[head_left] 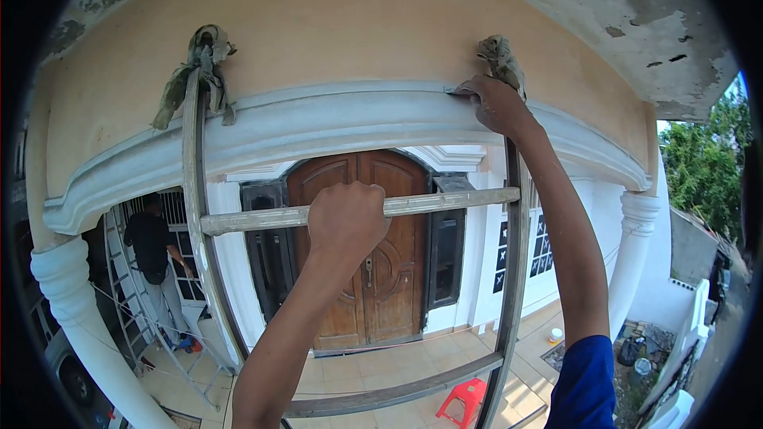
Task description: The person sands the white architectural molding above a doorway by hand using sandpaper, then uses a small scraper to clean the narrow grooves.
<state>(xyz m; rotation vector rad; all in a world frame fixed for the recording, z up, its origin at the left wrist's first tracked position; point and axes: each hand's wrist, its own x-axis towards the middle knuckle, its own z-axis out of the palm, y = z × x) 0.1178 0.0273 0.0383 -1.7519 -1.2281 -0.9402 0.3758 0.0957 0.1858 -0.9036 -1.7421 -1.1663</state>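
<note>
My left hand (348,216) is closed around the upper rung (453,202) of a ladder (193,151) that leans on the wall in front of me. On the white moulding (342,111), my right hand (497,103) presses close to the top edge, beside the ladder's right rail. A small flat grey piece (457,90) sticks out from its fingers; its kind cannot be made out. Rags wrap both ladder tops, a left rag (208,56) and a right rag (501,59), which touch the peach wall (358,24).
Below are a tiled floor (358,369), a red stool (463,401) and a white tub (555,335). A wooden double door (362,270) stands behind the ladder. At left, a person (152,246) works near another ladder (127,294). The ceiling (636,16) has peeling paint.
</note>
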